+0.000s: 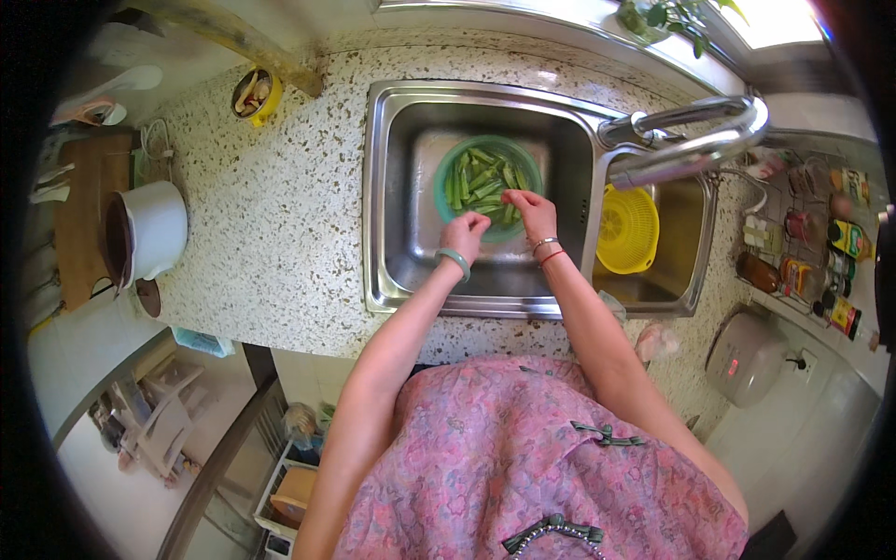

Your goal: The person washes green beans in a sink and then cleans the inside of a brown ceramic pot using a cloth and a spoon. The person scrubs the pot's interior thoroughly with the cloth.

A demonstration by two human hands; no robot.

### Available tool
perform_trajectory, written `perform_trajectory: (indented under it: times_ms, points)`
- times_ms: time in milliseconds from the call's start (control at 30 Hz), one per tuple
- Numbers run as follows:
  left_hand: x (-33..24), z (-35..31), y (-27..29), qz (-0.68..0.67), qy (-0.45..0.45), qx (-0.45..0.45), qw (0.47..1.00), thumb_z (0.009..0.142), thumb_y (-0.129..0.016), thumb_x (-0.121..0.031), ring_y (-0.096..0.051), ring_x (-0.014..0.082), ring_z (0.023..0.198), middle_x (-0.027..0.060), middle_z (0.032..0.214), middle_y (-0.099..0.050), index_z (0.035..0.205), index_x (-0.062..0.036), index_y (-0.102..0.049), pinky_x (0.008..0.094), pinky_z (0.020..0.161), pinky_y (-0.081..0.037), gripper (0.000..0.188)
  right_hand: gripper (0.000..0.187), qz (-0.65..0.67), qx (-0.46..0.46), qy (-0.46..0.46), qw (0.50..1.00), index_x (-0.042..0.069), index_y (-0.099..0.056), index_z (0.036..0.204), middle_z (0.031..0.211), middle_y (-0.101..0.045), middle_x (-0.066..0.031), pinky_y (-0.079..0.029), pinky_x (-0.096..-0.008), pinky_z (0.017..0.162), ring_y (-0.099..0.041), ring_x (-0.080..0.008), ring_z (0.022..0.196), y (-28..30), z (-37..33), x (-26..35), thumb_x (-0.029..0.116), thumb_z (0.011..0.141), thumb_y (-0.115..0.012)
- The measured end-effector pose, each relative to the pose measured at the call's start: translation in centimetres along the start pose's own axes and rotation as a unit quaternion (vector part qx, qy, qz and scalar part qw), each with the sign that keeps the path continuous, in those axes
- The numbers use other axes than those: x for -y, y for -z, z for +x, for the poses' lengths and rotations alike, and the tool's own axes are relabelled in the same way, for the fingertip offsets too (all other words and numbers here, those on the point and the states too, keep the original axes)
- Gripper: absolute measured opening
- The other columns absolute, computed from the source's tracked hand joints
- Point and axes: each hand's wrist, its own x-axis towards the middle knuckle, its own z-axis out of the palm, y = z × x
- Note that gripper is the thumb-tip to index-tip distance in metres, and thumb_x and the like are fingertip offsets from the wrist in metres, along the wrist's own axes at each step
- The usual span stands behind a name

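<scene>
A round green basin (442,177) stands in the large left bowl of the steel sink (401,257). Several green okra pods (481,175) lie in it, apparently in water. My left hand (464,233), with a green bangle at the wrist, is over the basin's near rim, its fingers pinched together. Just right of it, my right hand (534,217) is also closed in a pinch, fingertips above the pods at the basin's right side. Whatever either pinch holds is too small or hidden to make out.
A yellow colander (626,229) sits in the smaller right bowl, under the chrome faucet (691,154). On the speckled counter (271,215) stand a white pot (159,229) and a yellow cup (257,97). A rack of jars (803,243) lines the right wall.
</scene>
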Motion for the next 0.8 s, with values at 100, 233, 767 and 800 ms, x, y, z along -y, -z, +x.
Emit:
perform_trajectory:
  times_ms: [100,233,767,800]
  points:
    - [-0.6,-1.6,-1.0,-0.027,-0.125,-0.177,0.976,0.076,-0.071,-0.03,-0.036,0.0378,0.13,0.0167,0.134,-0.048,0.113,-0.0133,-0.062,0.0424,0.102,-0.038,0.042,0.032,-0.012,-0.039,0.144,0.989,0.008,-0.067,0.109,0.119,-0.063,-0.0088,-0.045,-0.0272,0.09,-0.058,-0.0172,0.109,-0.6,-2.4,0.2,0.01,0.078,-0.066]
    - [-1.3,-2.3,-0.6,0.147,-0.046,-0.098,0.983,0.07,-0.079,-0.027,-0.028,0.042,0.133,0.025,0.145,-0.028,0.129,-0.0236,-0.051,0.0433,0.108,-0.03,0.065,0.034,0.001,-0.023,0.102,0.995,0.009,-0.067,0.109,0.126,-0.057,-0.0101,-0.042,-0.0278,0.094,-0.055,-0.019,0.115,0.7,-5.1,0.7,0.008,0.076,-0.066]
    - [-2.5,-8.6,-5.9,0.132,-0.169,-0.106,0.971,0.083,-0.063,-0.032,-0.022,0.0334,0.138,0.0178,0.147,-0.03,0.122,-0.0163,-0.058,0.0512,0.108,-0.025,0.042,0.044,-0.45,-0.347,0.127,0.813,0.012,-0.054,0.121,0.141,-0.037,-0.0097,-0.029,-0.0443,0.102,-0.033,-0.0295,0.129,7.6,-24.9,-5.4,0.014,0.079,-0.064]
    - [-2.1,-8.6,-6.3,0.129,-0.188,-0.08,0.97,0.084,-0.063,-0.032,-0.026,0.0339,0.136,0.0179,0.144,-0.034,0.121,-0.0145,-0.059,0.049,0.107,-0.027,0.041,0.044,-0.449,-0.339,0.149,0.813,0.011,-0.054,0.121,0.141,-0.037,-0.0102,-0.029,-0.0438,0.102,-0.032,-0.0296,0.129,7.6,-25.2,-6.3,0.011,0.078,-0.064]
